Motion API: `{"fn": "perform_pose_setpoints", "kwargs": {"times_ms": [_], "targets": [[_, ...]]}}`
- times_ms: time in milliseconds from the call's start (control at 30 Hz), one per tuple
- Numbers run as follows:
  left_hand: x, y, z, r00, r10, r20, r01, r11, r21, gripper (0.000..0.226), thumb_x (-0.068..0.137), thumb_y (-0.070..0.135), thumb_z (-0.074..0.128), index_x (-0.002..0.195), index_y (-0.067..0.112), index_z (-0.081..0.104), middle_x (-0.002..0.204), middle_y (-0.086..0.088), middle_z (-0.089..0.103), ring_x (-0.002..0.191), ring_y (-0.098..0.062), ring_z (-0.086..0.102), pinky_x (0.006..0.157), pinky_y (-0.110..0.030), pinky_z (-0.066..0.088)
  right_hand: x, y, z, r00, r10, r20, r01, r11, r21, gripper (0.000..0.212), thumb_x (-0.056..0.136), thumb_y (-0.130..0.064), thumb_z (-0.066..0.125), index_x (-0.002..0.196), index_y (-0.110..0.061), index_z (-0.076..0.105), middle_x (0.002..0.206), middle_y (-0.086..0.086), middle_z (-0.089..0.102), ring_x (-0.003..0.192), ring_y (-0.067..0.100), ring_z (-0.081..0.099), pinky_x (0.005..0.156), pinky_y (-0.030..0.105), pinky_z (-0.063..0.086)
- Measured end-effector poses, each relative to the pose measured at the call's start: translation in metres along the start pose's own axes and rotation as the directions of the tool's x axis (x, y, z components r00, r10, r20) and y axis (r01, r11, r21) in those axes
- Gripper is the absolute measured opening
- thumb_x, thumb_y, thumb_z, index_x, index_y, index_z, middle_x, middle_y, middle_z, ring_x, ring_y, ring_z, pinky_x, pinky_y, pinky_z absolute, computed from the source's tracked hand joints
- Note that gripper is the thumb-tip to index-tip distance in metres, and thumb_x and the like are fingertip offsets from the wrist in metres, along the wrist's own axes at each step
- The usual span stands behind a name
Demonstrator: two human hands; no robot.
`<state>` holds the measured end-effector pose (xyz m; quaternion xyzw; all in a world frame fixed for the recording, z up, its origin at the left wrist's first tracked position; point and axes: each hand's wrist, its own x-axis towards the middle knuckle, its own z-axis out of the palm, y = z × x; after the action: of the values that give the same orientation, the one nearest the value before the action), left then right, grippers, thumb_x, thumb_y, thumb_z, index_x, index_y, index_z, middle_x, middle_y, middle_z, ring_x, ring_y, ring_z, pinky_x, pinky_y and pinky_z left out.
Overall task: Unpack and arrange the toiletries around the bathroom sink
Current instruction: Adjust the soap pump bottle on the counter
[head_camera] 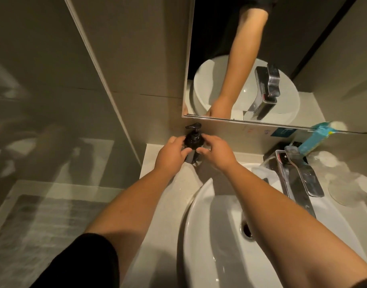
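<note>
A black pump bottle [192, 138] stands upright on the pale counter [157, 175] at the back left corner, against the wall below the mirror. My left hand [171, 153] curls around its left side and my right hand [216, 151] around its right side, fingers touching the bottle's body. A turquoise tube [311, 140] leans behind the tap at the back right. The white round basin [199, 235] fills the lower middle.
A chrome tap [296, 175] rises over the basin at the right. A mirror [261, 59] hangs above the counter. Clear glass items [344, 183] sit on the counter at the far right. A glass shower panel [54, 121] and a grey mat lie to the left.
</note>
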<state>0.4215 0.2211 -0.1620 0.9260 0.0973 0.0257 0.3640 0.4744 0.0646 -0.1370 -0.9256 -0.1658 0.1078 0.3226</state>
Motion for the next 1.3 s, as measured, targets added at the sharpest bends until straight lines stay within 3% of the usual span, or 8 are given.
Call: {"fn": "perform_pose_setpoints", "kwargs": {"times_ms": [233,467,600,733,867,1067,1167,1300], "targets": [[0.006,0.004,-0.007,0.999,-0.049,0.023,0.05,0.999,-0.006,0.035,0.091,0.026,0.059,0.124,0.018,0.052,0.121,-0.004,0.061,0.103,-0.026,0.059,0.085,-0.04,0.051,-0.004,0.002,0.004,0.997,0.075,-0.037,-0.069,0.989,0.127,0.043,0.084,-0.019,0.07,0.124,-0.014,0.054,0.114,0.007,0.066,0.102,0.023,0.063,0.091,0.038,0.05],[0.0,0.005,-0.006,0.998,-0.055,0.035,0.057,0.997,-0.049,0.045,0.089,0.02,0.058,0.133,0.024,0.049,0.101,0.0,0.06,0.089,-0.021,0.059,0.075,-0.033,0.048,-0.001,0.003,0.002,1.0,-0.02,0.006,0.02,1.0,-0.019,0.055,0.088,-0.017,0.063,0.14,-0.015,0.046,0.119,0.012,0.056,0.105,0.027,0.056,0.086,0.028,0.04],[-0.005,0.002,-0.007,0.999,-0.045,0.001,0.045,0.999,0.023,0.038,0.094,0.018,0.05,0.132,0.019,0.052,0.117,-0.006,0.057,0.101,-0.026,0.057,0.084,-0.035,0.048,-0.009,0.004,0.003,0.999,0.033,-0.026,-0.032,0.999,0.037,0.057,0.089,-0.018,0.063,0.142,-0.014,0.042,0.134,0.007,0.056,0.114,0.024,0.057,0.095,0.033,0.044],[0.002,0.0,-0.015,0.997,-0.073,0.018,0.072,0.996,0.056,0.051,0.095,0.005,0.04,0.143,0.02,0.038,0.14,-0.008,0.049,0.122,-0.029,0.051,0.1,-0.038,0.043,-0.019,0.007,0.01,0.998,0.032,-0.059,-0.031,0.999,0.013,0.045,0.091,-0.015,0.056,0.136,-0.015,0.05,0.132,0.008,0.057,0.113,0.026,0.058,0.093,0.034,0.046],[0.002,0.007,-0.014,0.996,-0.026,0.09,0.026,1.0,-0.001,0.058,0.089,-0.001,0.039,0.141,0.025,0.044,0.133,-0.006,0.058,0.118,-0.026,0.055,0.098,-0.042,0.046,-0.017,0.005,0.013,1.0,0.0,-0.012,0.0,1.0,-0.012,0.051,0.091,-0.007,0.046,0.14,-0.02,0.045,0.129,0.012,0.059,0.109,0.031,0.057,0.087,0.035,0.048],[-0.009,0.004,-0.01,0.999,-0.049,0.002,0.049,0.999,-0.018,0.05,0.092,0.002,0.041,0.138,0.021,0.047,0.134,-0.005,0.056,0.117,-0.025,0.055,0.098,-0.039,0.046,-0.008,0.001,0.006,0.998,0.042,0.047,-0.039,0.997,-0.072,0.06,0.09,-0.004,0.045,0.148,-0.013,0.031,0.145,0.014,0.045,0.125,0.032,0.049,0.102,0.036,0.042],[-0.007,0.005,-0.012,0.997,-0.083,-0.003,0.083,0.996,-0.013,0.054,0.094,0.002,0.038,0.145,0.02,0.036,0.144,-0.005,0.045,0.123,-0.025,0.051,0.101,-0.039,0.043,-0.015,-0.002,0.008,0.999,0.022,-0.029,-0.023,0.998,-0.051,0.055,0.091,-0.006,0.045,0.145,-0.014,0.038,0.138,0.015,0.052,0.119,0.033,0.053,0.095,0.037,0.045],[-0.004,0.012,-0.009,0.998,-0.029,0.049,0.03,0.999,-0.027,0.055,0.093,0.003,0.04,0.143,0.024,0.04,0.136,-0.006,0.054,0.117,-0.025,0.054,0.099,-0.039,0.046,-0.019,-0.003,0.011,0.999,-0.023,-0.033,0.023,0.999,-0.026,0.05,0.09,-0.005,0.044,0.138,-0.016,0.045,0.124,0.016,0.06,0.105,0.034,0.058,0.083,0.038,0.05]]}}
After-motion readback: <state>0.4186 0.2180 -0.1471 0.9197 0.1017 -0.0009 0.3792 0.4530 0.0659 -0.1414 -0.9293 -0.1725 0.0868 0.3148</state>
